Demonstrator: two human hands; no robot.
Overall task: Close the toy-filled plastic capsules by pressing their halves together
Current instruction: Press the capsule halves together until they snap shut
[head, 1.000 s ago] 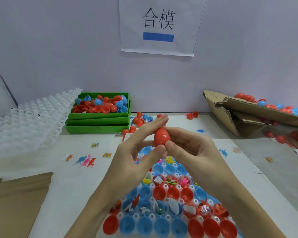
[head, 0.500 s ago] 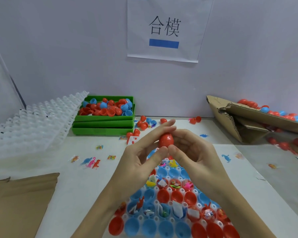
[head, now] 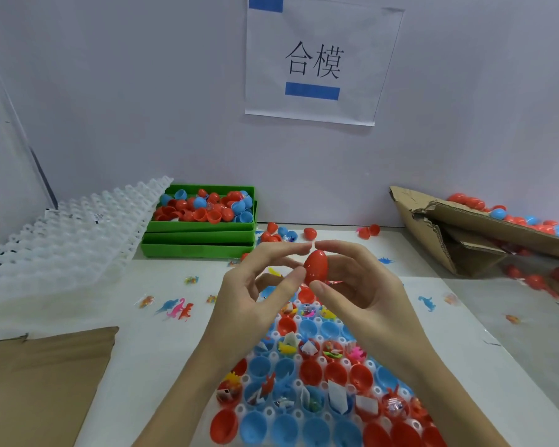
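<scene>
In the head view, both forearms reach forward, palms turned inward. The left hand (head: 255,295) and right hand (head: 359,285) pinch a closed red egg-shaped plastic capsule (head: 316,267) upright between thumbs below and forefingers above, other fingers loosely spread, above the white plastic tray (head: 299,414) of open red and blue capsule halves.

Your white table (head: 142,350) is carrying: capsule tray (head: 304,414), stacked green bins (head: 200,245), empty clear trays (head: 62,246), torn cardboard box (head: 459,240), scattered toy dinosaurs (head: 178,309).
</scene>
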